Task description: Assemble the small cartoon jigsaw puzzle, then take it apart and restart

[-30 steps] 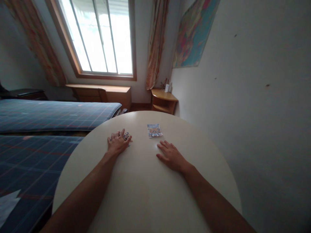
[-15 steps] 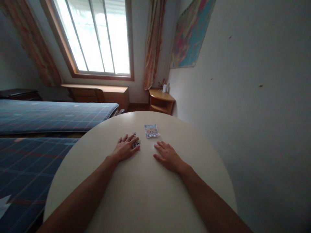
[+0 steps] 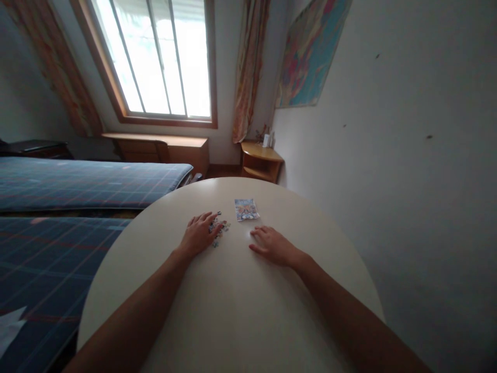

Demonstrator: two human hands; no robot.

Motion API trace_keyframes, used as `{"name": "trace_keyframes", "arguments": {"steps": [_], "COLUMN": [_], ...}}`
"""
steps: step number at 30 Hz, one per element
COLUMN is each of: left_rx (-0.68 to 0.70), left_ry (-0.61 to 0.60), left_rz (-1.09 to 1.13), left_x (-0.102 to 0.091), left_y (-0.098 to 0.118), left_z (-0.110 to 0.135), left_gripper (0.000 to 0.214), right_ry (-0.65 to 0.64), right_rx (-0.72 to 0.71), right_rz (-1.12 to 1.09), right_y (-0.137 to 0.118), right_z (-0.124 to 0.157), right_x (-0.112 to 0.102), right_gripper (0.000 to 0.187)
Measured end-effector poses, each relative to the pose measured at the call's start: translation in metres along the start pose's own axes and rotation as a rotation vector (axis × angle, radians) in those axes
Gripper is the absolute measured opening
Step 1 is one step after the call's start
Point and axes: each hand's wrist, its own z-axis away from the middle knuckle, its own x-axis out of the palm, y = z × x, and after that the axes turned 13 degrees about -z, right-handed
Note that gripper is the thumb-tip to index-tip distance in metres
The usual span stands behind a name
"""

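beyond the round table point(image 3: 236, 316) there's a bright window point(image 3: 155, 62), with a bed point(image 3: 77, 184) to the left. small pieces point(image 3: 220, 234) lie loosely under and beside the left hand point(image 3: 199, 233), its fingers spread, gripping none that i can see. the right hand point(image 3: 274, 246), loosely parted and bare, is near a picture card point(image 3: 246, 210). handling the pieces seems the step; the next move likely calls for light, flat fingers.

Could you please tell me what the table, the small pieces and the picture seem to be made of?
Table: perhaps laminate or painted wood; its smooth, cream top reflects light softly.
Pieces: possibly thin cardboard, since they look small and flat; too small to tell their finish.
Picture: likely paper or thin card, as it is a flat, printed-looking rectangle; whether glossy is unclear.
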Motion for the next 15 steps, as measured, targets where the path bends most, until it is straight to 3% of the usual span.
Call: {"name": "trace_keyframes", "arguments": {"steps": [4,9,15], "left_rx": [0.021,0.018,0.127], "left_ry": [-0.096,-0.189,-0.161], "left_rz": [-0.050,-0.055,0.012], "left_x": [0.002,0.005,0.009], "left_y": [0.007,0.008,0.003], "left_z": [0.002,-0.011,-0.036], "left_gripper": [0.065,0.087,0.081], "right_ry": [0.079,0.210,0.249], "right_rx": [0.018,0.038,0.008], "right_rz": [0.033,0.044,0.006], "right_y": [-0.004,-0.005,0.000], "right_z": [-0.021,-0.031,-0.029], "right_x": [-0.004,0.010,0.016], "right_gripper": [0.030,0.023,0.021]}}
